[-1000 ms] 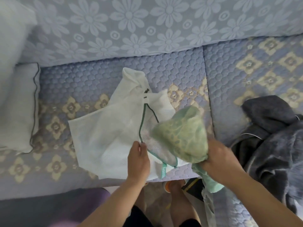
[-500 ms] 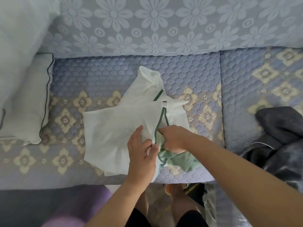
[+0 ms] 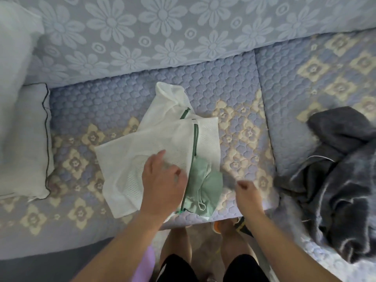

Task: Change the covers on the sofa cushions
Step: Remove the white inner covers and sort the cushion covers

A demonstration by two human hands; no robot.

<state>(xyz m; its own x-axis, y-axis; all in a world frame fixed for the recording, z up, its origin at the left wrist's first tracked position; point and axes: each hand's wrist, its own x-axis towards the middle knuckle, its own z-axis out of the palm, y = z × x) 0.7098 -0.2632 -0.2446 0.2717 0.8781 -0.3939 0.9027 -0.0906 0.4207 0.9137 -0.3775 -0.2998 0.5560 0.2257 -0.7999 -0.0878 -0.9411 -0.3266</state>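
Note:
A white mesh bag (image 3: 130,159) with a green zipper lies on the quilted sofa seat (image 3: 122,102). A pale green cloth (image 3: 205,180) pokes out of the bag's open zipper side near the seat's front edge. My left hand (image 3: 160,180) rests on the bag, with its fingers curled at the zipper edge, gripping the mesh. To the right of the green cloth, my right hand (image 3: 247,190) hovers over the seat edge. Its fingers are curled and it holds nothing.
A white cushion (image 3: 22,139) with dark piping leans at the sofa's left end. A crumpled dark grey cover (image 3: 341,163) lies on the right seat. The floral backrest (image 3: 162,27) rises behind. My legs stand right against the sofa front.
My right hand carried the green cloth to the bag, pushed it into the opening, then let go and pulled back to the right. My left hand stayed on the bag's zipper edge.

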